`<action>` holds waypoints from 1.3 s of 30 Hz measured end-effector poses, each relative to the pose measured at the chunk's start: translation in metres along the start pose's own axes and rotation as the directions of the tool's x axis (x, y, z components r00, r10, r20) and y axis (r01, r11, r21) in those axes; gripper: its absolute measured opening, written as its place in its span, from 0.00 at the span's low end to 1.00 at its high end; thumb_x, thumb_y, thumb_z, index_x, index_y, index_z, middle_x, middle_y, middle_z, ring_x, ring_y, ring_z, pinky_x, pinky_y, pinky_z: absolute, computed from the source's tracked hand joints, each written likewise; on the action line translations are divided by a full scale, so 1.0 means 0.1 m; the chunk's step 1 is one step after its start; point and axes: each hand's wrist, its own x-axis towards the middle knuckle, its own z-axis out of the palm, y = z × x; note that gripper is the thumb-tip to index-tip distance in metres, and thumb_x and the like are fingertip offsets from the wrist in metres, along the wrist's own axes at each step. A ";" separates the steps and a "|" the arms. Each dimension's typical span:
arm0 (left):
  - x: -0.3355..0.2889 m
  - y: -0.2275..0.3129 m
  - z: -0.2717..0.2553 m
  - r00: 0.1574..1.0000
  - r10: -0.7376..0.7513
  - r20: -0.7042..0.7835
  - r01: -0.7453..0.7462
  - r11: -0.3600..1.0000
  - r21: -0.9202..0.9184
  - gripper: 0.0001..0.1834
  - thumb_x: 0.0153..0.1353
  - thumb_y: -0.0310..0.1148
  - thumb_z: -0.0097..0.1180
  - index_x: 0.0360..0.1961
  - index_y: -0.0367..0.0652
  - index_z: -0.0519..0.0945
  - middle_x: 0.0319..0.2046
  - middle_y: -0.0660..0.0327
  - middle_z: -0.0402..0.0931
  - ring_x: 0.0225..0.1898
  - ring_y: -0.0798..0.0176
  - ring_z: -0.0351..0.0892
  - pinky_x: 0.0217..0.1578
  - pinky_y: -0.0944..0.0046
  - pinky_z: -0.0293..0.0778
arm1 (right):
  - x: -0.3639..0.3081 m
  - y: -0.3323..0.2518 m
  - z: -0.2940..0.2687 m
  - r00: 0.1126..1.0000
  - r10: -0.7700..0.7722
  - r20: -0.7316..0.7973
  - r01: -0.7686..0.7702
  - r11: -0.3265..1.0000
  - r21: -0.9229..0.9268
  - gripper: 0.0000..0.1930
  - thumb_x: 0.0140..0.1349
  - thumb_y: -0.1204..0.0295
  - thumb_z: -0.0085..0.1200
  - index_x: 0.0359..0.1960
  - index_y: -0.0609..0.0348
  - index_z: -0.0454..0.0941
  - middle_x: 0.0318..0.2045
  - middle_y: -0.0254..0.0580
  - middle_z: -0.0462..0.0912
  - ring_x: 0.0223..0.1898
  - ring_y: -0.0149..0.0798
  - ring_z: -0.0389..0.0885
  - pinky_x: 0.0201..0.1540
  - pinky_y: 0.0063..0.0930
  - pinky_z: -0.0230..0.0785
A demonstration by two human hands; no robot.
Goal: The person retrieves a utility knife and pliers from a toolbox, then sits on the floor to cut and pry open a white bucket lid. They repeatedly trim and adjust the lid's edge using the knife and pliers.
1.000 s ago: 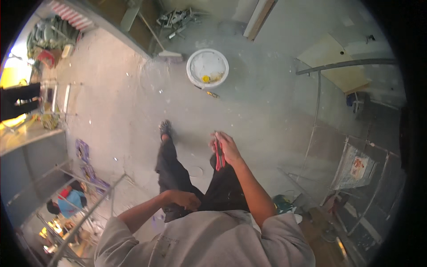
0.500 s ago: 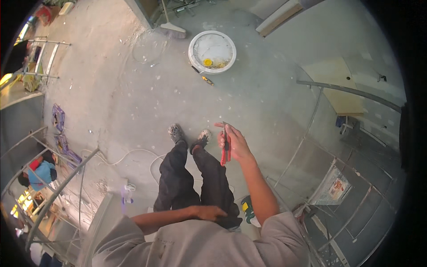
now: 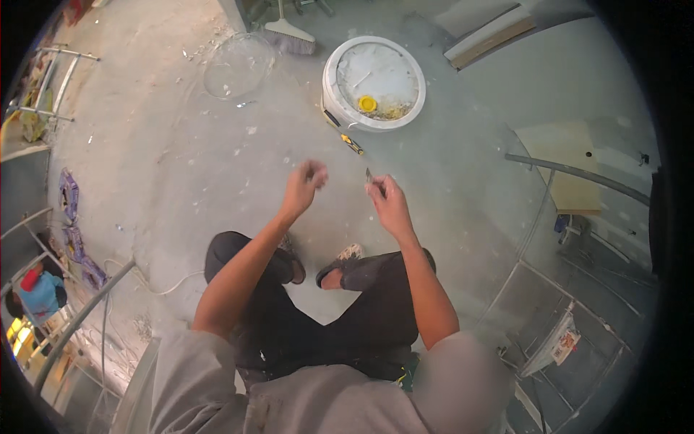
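My right hand point(image 3: 390, 202) is raised in front of my knees, its fingers pinched round a small tool point(image 3: 369, 176). Only a narrow greyish tip of this tool pokes out beyond the fingers; the rest is hidden in the hand. To its left, and apart from it, hovers my left hand point(image 3: 302, 189) with curled fingers. Motion smears those fingertips, and whether they hold anything is unclear. Beyond both hands stands a white bucket point(image 3: 330, 87) with a yellow cap point(image 3: 367, 103) on its whitish top. A yellow-and-black tool point(image 3: 352, 145) lies on the floor before it.
A broom point(image 3: 290, 35) rests on the floor beyond the bucket. Metal frame bars point(image 3: 578, 170) rise on the right, and more bars point(image 3: 87, 318) on the left. Purple packages point(image 3: 70, 195) lie at the left, near a pale cable point(image 3: 163, 291). My knees are bent and spread.
My left hand has come up from my lap toward the right hand. My legs have bent into a squat, and the bucket appears larger. The tool's red handles no longer show.
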 end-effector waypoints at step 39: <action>1.50 -0.58 0.66 0.523 0.848 -0.079 -0.476 0.368 0.799 0.04 0.64 0.30 0.58 0.36 0.42 0.81 0.32 0.57 0.78 0.39 0.51 0.80 0.39 0.51 0.73 | 1.25 0.84 0.06 0.718 -0.696 0.019 0.535 0.534 -0.655 0.31 0.70 0.79 0.50 0.75 0.57 0.60 0.49 0.52 0.79 0.51 0.54 0.82 0.54 0.46 0.75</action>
